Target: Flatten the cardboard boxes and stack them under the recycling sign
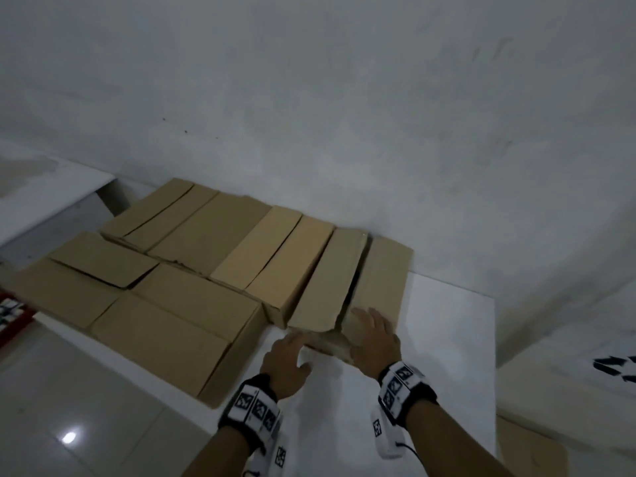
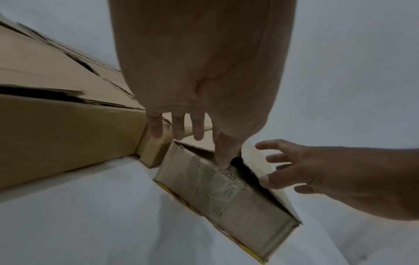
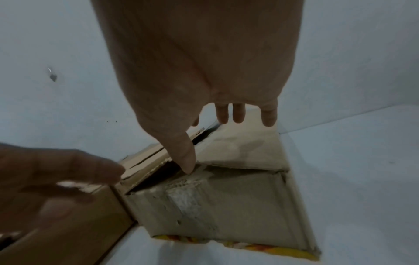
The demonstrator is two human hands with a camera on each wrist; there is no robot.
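Observation:
Several brown cardboard boxes (image 1: 192, 270) lie side by side on a white table (image 1: 444, 321) against the wall. The rightmost box (image 1: 358, 273) has its top flaps split apart along the middle. Its near end flap (image 2: 222, 193) is taped and worn, with yellow print at the bottom edge. My left hand (image 1: 290, 349) reaches to that end with straight fingers, and its thumb tip (image 2: 223, 164) touches the flap's upper edge. My right hand (image 1: 371, 325) lies spread on the box's near right corner, and its thumb (image 3: 188, 161) rests at the flap edge. Neither hand grips anything.
A white sheet with black marks (image 1: 616, 364) hangs at the right, with flat brown cardboard (image 1: 530, 442) below it. A red object (image 1: 10, 315) sits at the far left edge. The tiled floor (image 1: 69, 407) shows at the lower left. A white wall (image 1: 344, 115) backs the table.

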